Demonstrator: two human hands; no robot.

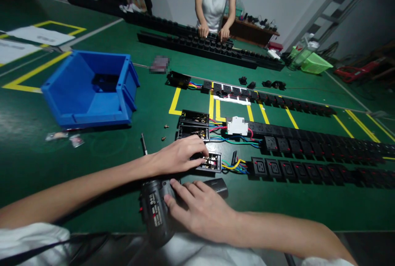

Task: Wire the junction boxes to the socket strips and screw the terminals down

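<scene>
My left hand (180, 155) rests on a small black terminal box (211, 162) with coloured wires, its fingers curled down onto the box's left side. My right hand (197, 204) lies over a black electric screwdriver (156, 210) that is lying on the green table near the front edge, with fingers wrapped round its body. The box's wires run right into a long black socket strip (308, 171). Two more open terminal boxes (194, 125) sit just beyond my left hand.
A blue plastic bin (89, 89) stands at the left. Loose screws (165, 132) and a thin driver bit (143, 144) lie near the boxes. More socket strips (314, 142) fill the right. Across the table a person in white (214, 5) works on another strip.
</scene>
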